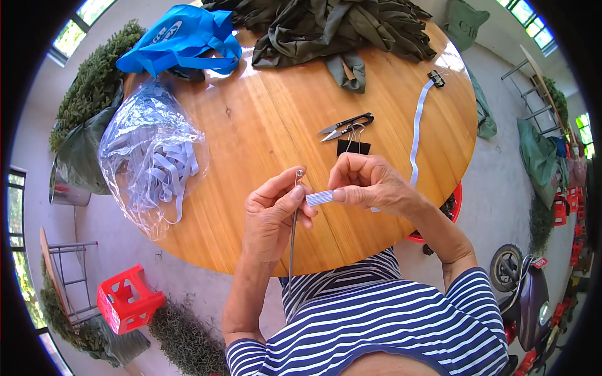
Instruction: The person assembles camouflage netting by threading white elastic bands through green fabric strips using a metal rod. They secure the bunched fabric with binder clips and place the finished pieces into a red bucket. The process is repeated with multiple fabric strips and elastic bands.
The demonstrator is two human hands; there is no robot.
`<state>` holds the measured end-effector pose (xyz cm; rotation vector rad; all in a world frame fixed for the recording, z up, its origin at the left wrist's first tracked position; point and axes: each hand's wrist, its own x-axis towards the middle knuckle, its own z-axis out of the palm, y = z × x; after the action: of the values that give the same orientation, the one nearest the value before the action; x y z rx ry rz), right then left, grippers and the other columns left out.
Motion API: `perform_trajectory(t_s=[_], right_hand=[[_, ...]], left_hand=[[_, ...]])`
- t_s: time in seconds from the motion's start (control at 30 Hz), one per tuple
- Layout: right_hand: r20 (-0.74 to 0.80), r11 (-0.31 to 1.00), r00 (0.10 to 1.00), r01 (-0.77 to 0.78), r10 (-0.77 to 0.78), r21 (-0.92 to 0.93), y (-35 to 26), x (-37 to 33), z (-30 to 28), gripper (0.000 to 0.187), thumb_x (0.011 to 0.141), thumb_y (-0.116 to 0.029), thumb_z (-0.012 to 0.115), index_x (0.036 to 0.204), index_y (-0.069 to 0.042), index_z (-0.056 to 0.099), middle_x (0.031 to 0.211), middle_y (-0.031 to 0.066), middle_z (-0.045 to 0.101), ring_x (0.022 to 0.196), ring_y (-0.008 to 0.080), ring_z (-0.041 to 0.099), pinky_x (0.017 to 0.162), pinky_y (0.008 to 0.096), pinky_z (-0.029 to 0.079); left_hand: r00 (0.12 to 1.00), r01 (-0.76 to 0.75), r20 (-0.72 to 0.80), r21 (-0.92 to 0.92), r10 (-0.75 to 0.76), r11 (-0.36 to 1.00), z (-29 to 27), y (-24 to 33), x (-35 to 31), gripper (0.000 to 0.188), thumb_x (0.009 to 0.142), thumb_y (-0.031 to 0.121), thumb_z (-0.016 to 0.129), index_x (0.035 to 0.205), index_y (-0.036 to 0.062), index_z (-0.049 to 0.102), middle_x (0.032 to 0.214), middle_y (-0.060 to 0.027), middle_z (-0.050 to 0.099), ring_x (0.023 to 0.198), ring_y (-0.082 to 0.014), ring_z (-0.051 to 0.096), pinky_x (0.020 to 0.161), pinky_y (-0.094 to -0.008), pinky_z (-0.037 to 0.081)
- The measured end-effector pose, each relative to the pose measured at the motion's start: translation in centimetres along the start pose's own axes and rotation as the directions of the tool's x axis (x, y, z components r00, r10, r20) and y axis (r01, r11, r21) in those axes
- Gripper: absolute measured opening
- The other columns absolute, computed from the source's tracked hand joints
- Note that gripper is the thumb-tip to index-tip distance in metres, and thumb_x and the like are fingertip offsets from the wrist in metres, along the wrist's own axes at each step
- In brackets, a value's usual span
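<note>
My left hand [271, 210] is closed on a thin metal rod [293, 244] with a small looped end [300, 174] above the fingers. The rod hangs down toward my lap. Between the thumb and fingers of my right hand [376, 185] is the flat end of a white ribbed elastic band [320, 198]; its tip reaches the left fingertips. More white elastic [416, 125] runs from behind my right hand to a black binder clip [436, 78] at the table's right edge. Thread snips [347, 126] and a larger black binder clip [353, 147] lie just beyond my hands.
A clear plastic bag [153, 156] of white elastic rests at the left of the round wooden table [263, 125]. Dark green fabric [338, 31] and a blue bag [182, 41] lie at the far side. On the floor are a red stool [128, 299] and a scooter [533, 301].
</note>
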<state>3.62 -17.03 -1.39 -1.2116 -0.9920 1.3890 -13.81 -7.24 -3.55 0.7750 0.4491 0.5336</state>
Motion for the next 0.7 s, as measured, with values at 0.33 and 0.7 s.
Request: perform_trajectory(t_s=[0.33, 0.7], right_hand=[[0.027, 0.979, 0.991, -0.127, 0.133, -0.162, 0.5, 0.1, 0.6, 0.021, 0.081, -0.02, 0.063, 0.089, -0.002, 0.058, 0.068, -0.0036, 0.053, 0.056, 0.0011, 0.046, 0.048, 0.0167, 0.035], [-0.225, 0.993, 0.974, -0.057, 0.032, -0.103, -0.6, -0.6, 1.3, 0.016, 0.077, -0.015, 0.066, 0.073, -0.004, 0.055, 0.066, -0.0046, 0.052, 0.059, -0.0002, 0.044, 0.05, 0.0167, 0.034]], left_hand=[[0.999, 0.031, 0.011, -0.061, -0.031, 0.998, -0.9, -0.2, -0.4, 0.029, 0.078, 0.001, 0.059, 0.107, -0.0006, 0.055, 0.086, -0.0145, 0.063, 0.066, -0.0188, 0.062, 0.05, -0.0259, 0.052], [0.974, -0.121, -0.137, 0.363, 0.181, 0.924, 1.3, 0.2, -1.3, 0.055, 0.074, -0.003, 0.063, 0.124, 0.0002, 0.04, 0.074, -0.0061, 0.057, 0.065, -0.0123, 0.06, 0.053, -0.0225, 0.051]])
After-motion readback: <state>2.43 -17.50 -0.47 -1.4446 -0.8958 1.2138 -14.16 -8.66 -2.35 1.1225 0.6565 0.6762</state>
